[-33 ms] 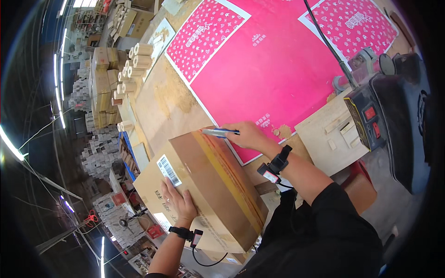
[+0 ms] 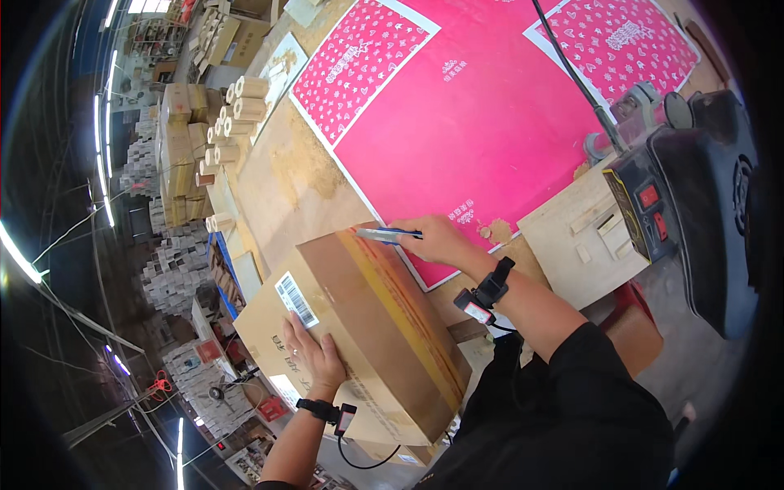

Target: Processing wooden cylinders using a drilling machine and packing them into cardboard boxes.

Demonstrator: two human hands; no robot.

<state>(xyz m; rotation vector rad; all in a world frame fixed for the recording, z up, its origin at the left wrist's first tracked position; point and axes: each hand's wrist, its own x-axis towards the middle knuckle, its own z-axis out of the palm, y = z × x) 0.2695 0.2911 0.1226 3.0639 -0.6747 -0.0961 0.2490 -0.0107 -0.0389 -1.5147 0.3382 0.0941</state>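
A large brown cardboard box point(image 2: 331, 273) stands tilted in front of me, with yellowish tape point(image 2: 392, 298) running along its seam. My left hand point(image 2: 314, 355) lies flat on the box's printed side, fingers spread, just below a white barcode label point(image 2: 296, 300). In my right hand point(image 2: 437, 241) is a blue and silver utility knife point(image 2: 388, 234), gripped at the far end of the taped seam. Its tip points left over the box's far edge; whether the blade touches the tape I cannot tell.
Beyond the box, a pink printed sheet point(image 2: 457, 147) covers much of the wooden table point(image 2: 282, 196). Wooden cylinders point(image 2: 237, 110) stand at its left edge. A black machine with red switches point(image 2: 694, 204) is at the right, beside a wooden board point(image 2: 563, 233). Stacked cartons point(image 2: 180, 155) rise behind.
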